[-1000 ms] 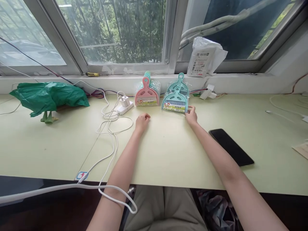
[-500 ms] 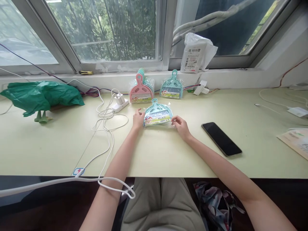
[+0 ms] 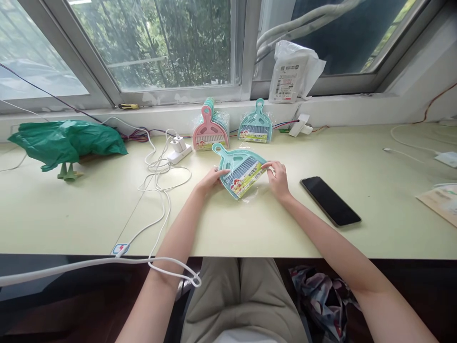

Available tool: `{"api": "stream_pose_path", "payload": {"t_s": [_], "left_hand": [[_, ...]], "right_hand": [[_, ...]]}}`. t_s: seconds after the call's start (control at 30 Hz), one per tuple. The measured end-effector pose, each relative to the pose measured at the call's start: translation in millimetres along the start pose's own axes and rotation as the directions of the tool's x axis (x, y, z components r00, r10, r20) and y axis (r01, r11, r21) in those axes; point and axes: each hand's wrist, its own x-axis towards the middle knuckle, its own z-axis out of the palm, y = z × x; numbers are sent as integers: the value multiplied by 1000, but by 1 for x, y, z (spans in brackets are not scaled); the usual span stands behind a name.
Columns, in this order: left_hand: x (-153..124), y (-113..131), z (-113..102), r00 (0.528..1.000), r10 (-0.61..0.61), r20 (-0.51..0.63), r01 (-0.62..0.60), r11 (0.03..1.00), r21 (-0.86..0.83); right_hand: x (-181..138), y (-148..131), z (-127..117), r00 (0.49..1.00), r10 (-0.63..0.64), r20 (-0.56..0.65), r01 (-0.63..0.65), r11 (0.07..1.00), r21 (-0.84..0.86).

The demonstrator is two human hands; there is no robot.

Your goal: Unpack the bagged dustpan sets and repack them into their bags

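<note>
Between my hands is a light-blue dustpan and brush set in clear wrapping, tilted so its handle points up and left. My left hand grips its left side, thumb on the front and fingers hidden behind. At the right corner my right hand pinches the wrapped edge. Behind it, a stack of wrapped dustpan sets with a pink one in front leans against the wall under the window. Just right of that stack stands another light-blue dustpan set.
A black phone lies right of my hands. White cables and a power strip are on the left, beyond them a green plastic bag. A wrapped white package stands on the sill. A cable loop crosses my left forearm.
The dustpan set has turned, its handle swinging from upright to the upper left. My left thumb has come over its front; my right hand has risen slightly with the right corner.
</note>
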Motion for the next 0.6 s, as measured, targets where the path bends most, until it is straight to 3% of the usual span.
{"api": "stream_pose_path", "payload": {"t_s": [0.13, 0.2, 0.3, 0.37, 0.43, 0.6], "left_hand": [[3, 0, -1, 998, 55, -42, -54, 998, 25], [4, -1, -2, 993, 78, -86, -75, 997, 36], [3, 0, -4, 984, 130, -120, -129, 992, 17], [2, 2, -4, 980, 157, -125, -158, 987, 3], [0, 3, -3, 979, 168, -113, -168, 986, 9], [-1, 5, -4, 988, 154, -36, -152, 988, 39]], "right_hand": [[0, -8, -6, 997, -29, -66, 12, 971, -238], [0, -11, -8, 997, -70, -18, 64, 969, -239], [-2, -14, -6, 977, -88, 194, 96, 995, -35], [-5, -15, -2, 943, -52, 330, 12, 992, 125], [-7, -14, 4, 920, 6, 393, -110, 964, 242], [-4, -7, 13, 888, 118, 445, -374, 747, 549]]}}
